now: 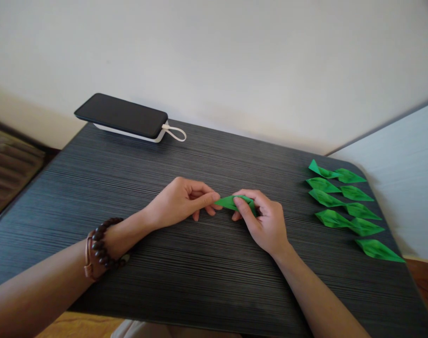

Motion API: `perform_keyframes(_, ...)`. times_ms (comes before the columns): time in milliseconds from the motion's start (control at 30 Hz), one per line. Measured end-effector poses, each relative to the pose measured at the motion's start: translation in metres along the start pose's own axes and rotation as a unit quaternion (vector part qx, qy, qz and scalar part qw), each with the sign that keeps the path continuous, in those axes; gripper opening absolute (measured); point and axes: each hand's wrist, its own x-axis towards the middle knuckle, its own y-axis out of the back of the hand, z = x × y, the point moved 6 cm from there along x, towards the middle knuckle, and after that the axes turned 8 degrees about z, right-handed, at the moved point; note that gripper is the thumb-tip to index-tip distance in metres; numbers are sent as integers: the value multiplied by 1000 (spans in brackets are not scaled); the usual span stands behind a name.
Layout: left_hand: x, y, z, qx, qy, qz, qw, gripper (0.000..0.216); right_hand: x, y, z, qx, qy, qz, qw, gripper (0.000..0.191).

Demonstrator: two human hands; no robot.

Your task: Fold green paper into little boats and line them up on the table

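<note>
A folded piece of green paper (229,202) is held between my two hands above the middle of the dark table. My left hand (185,199) pinches its pointed left tip between thumb and fingers. At its wider right end, my right hand (265,218) grips the paper with the thumb on top and the fingers behind. The fingers hide part of that right end. Over on the right side of the table lie several folded green paper pieces (328,218) of similar pointed shape, arranged in rows.
The dark wood-grain table (185,281) stands against a pale wall (235,61). At its back left, a black phone (122,114) rests on a white block (129,134), with a short white cable (178,134) looping out. A light panel (404,178) borders the right side.
</note>
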Motion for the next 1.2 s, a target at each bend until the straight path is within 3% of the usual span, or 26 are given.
perform_keyframes(300, -2, -1, -6, 78, -19, -10, 997, 23, 0, -3, -7, -9, 27, 3, 1000, 11)
perform_keyframes(567, -4, 2, -2, 93, -51, 21, 994, 16, 4, -4, -2, 6, -33, -10, 999, 14)
perform_keyframes(800, -5, 0, 0, 82, -69, 6, 994, 18, 4, -5, 4, 63, -80, -4, 995, 18)
perform_keyframes(1200, -7, -2, 1, 113, -86, 7, 990, 20, 3, -3, 4, 17, -64, 21, 998, 19)
